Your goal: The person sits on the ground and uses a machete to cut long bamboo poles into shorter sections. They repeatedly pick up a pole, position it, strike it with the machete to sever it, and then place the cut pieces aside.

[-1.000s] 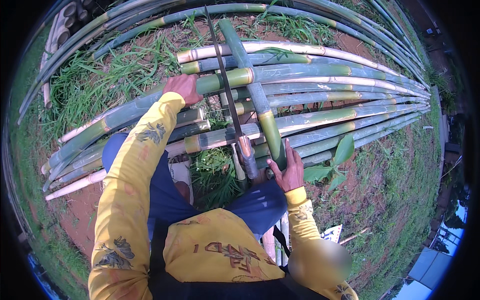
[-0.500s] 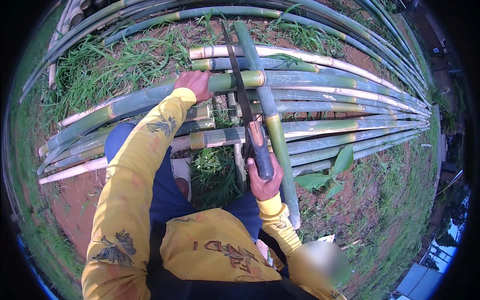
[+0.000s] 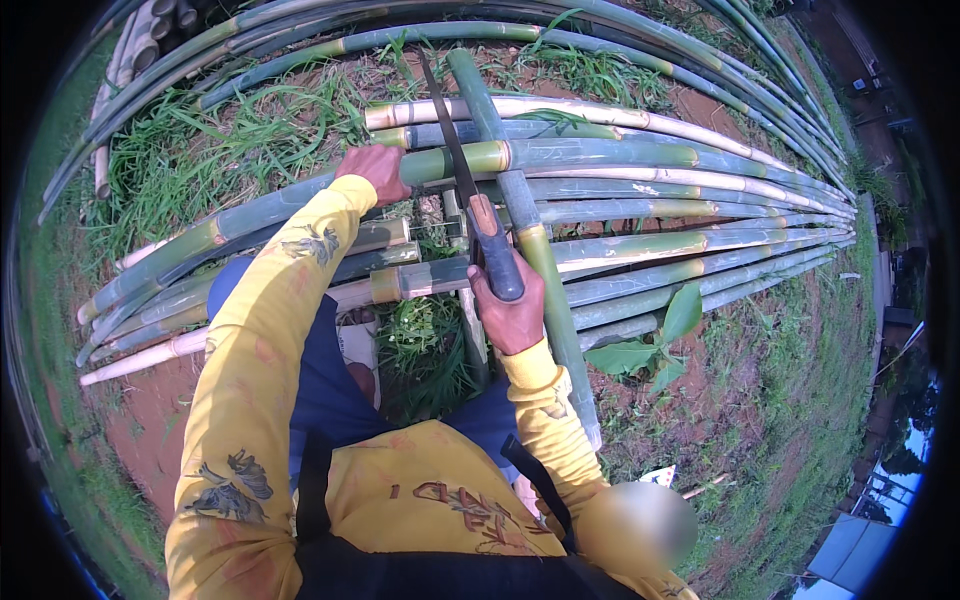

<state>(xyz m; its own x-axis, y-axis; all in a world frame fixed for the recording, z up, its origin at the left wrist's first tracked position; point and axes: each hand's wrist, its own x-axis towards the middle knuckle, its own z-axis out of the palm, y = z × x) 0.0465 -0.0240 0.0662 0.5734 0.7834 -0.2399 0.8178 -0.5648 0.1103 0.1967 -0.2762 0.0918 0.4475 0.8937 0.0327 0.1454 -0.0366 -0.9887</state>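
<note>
My left hand (image 3: 375,174) is wrapped over a thick green bamboo pole (image 3: 275,206), left of the saw. My right hand (image 3: 512,312) is closed round the dark handle of a hand saw (image 3: 450,130). The long narrow blade points away from me and lies across that pole, just left of one of its joints. How deep the blade sits in the pole cannot be made out. A shorter green bamboo piece (image 3: 550,280) lies crosswise just right of the saw, over some of the poles and under the gripped one.
Several green and pale bamboo poles (image 3: 640,245) lie side by side, converging toward the right. More long poles (image 3: 440,35) curve along the far side. Grass (image 3: 240,130) and reddish soil surround them. A broad-leaved plant (image 3: 655,345) grows at the right. My knees are close below the poles.
My right hand has pushed the saw forward, away from me and slightly left, so its handle is now nearer the gripped pole. My left hand keeps its hold.
</note>
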